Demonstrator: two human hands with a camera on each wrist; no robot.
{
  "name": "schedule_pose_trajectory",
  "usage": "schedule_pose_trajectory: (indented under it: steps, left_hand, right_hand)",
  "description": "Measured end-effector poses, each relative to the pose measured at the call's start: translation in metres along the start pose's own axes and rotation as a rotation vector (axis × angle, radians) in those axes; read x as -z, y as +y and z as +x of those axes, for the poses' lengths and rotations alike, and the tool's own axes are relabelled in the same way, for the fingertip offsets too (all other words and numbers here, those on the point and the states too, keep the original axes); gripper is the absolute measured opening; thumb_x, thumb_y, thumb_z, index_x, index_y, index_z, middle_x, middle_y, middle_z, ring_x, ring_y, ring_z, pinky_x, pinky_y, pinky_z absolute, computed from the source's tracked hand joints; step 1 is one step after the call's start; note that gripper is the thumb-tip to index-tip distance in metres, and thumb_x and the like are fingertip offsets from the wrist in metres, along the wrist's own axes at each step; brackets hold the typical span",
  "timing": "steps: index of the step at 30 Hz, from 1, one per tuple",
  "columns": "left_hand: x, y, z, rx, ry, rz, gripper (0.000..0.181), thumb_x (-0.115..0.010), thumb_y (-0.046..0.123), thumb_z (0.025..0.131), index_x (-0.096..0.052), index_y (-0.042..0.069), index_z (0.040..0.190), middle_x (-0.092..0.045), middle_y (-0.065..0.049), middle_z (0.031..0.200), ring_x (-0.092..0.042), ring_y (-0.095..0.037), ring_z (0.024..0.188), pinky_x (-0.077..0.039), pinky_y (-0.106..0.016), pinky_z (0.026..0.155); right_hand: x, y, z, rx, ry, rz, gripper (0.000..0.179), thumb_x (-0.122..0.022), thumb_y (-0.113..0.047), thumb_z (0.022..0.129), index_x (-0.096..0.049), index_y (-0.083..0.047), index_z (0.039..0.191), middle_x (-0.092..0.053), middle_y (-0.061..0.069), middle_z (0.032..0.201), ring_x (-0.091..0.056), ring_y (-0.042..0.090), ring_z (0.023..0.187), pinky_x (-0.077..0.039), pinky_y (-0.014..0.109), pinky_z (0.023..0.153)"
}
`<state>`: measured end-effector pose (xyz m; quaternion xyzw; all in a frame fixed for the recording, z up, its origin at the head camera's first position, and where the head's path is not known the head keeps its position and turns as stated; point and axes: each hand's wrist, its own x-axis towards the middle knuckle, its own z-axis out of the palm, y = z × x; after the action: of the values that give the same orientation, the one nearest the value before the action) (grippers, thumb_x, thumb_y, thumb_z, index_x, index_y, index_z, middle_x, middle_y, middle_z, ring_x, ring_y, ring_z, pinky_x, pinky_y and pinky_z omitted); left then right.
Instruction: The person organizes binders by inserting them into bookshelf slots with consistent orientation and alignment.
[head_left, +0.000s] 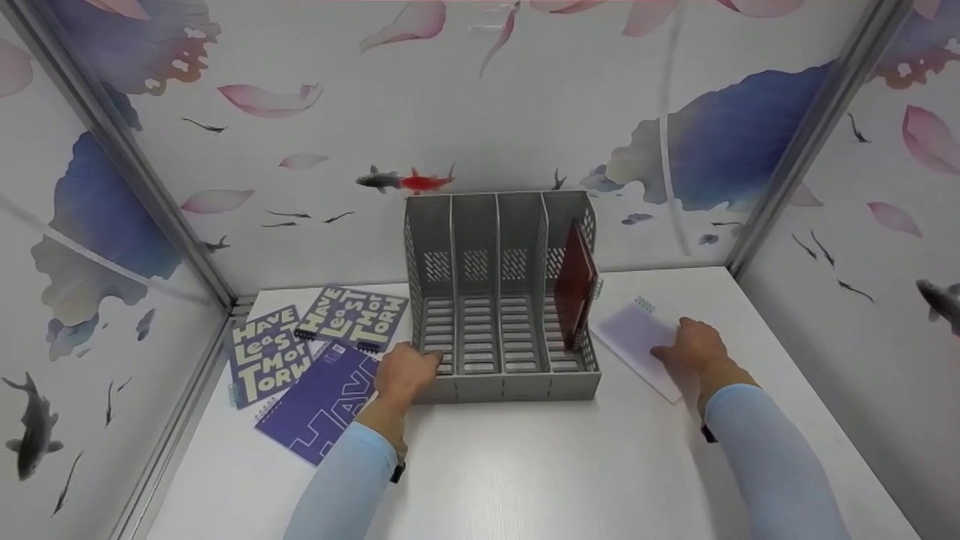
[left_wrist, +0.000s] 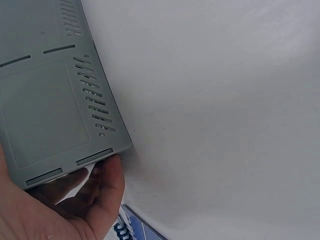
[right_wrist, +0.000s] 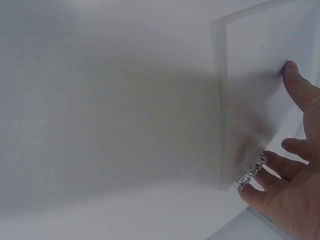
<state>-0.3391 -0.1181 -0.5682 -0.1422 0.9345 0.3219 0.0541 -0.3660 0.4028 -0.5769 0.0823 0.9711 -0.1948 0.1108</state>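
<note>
A grey file organizer with several upright compartments stands mid-table. My left hand grips its front left corner; in the left wrist view, curled fingers lie along the edge of the perforated panel. A dark red notebook stands in the rightmost compartment. Right of the organizer, a pale purple spiral notebook lies on the table. My right hand touches it, the thumb on the cover and the other fingers beside its coil and edge, loosely bent.
Left of the organizer lie two notebooks with large pale lettering, one at the far left and one behind. A blue spiral notebook lies before them, partly behind my left hand. Printed wall panels enclose the white table.
</note>
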Motion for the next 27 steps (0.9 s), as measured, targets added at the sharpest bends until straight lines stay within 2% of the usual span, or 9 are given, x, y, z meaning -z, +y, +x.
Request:
schedule_pose_trajectory:
  steps: [8, 12, 18, 22, 27]
  left_hand:
    - [-0.003, -0.001, 0.004, 0.007, 0.010, 0.008, 0.068, -0.071, 0.054, 0.100, -0.071, -0.002, 0.140, -0.080, -0.023, 0.132, -0.078, -0.044, 0.121, -0.062, -0.059, 0.097]
    - [-0.004, -0.001, 0.003, 0.001, 0.009, 0.004, 0.066, -0.071, 0.053, 0.101, -0.072, -0.002, 0.138, -0.081, -0.023, 0.131, -0.078, -0.044, 0.121, -0.062, -0.058, 0.099]
    - [-0.003, -0.001, 0.003, 0.003, 0.013, 0.007, 0.066, -0.071, 0.053, 0.101, -0.071, -0.001, 0.139, -0.080, -0.022, 0.132, -0.077, -0.044, 0.122, -0.061, -0.059, 0.100]
    - [-0.005, -0.001, 0.003, 0.005, 0.015, 0.005, 0.066, -0.071, 0.053, 0.102, -0.071, -0.001, 0.139, -0.080, -0.022, 0.132, -0.077, -0.044, 0.122, -0.061, -0.058, 0.099]
    - [-0.005, -0.002, 0.003, 0.004, 0.017, 0.007, 0.065, -0.070, 0.052, 0.102, -0.071, -0.001, 0.139, -0.080, -0.023, 0.132, -0.077, -0.044, 0.121, -0.061, -0.058, 0.097]
  right_hand:
    - [0.001, 0.009, 0.007, -0.052, 0.028, 0.048, 0.107, -0.087, -0.042, 0.095, -0.032, 0.016, 0.166, -0.045, 0.044, 0.165, -0.044, 0.066, 0.153, -0.040, 0.076, 0.126]
    - [0.001, 0.007, 0.006, -0.072, 0.040, 0.064, 0.102, -0.088, -0.039, 0.094, -0.038, 0.017, 0.163, -0.048, 0.044, 0.163, -0.048, 0.066, 0.150, -0.041, 0.075, 0.125]
    - [0.006, -0.010, -0.004, -0.018, 0.095, 0.029, 0.085, -0.094, -0.028, 0.091, -0.053, 0.019, 0.149, -0.061, 0.045, 0.148, -0.061, 0.063, 0.137, -0.051, 0.072, 0.116]
    - [0.004, -0.009, 0.008, 0.040, 0.120, -0.036, 0.079, -0.096, -0.021, 0.086, -0.059, 0.017, 0.144, -0.068, 0.042, 0.139, -0.068, 0.062, 0.128, -0.056, 0.072, 0.107]
    - [0.012, -0.020, 0.014, 0.083, 0.084, -0.097, 0.072, -0.095, -0.016, 0.082, -0.065, 0.014, 0.140, -0.072, 0.038, 0.134, -0.071, 0.059, 0.122, -0.056, 0.075, 0.102]
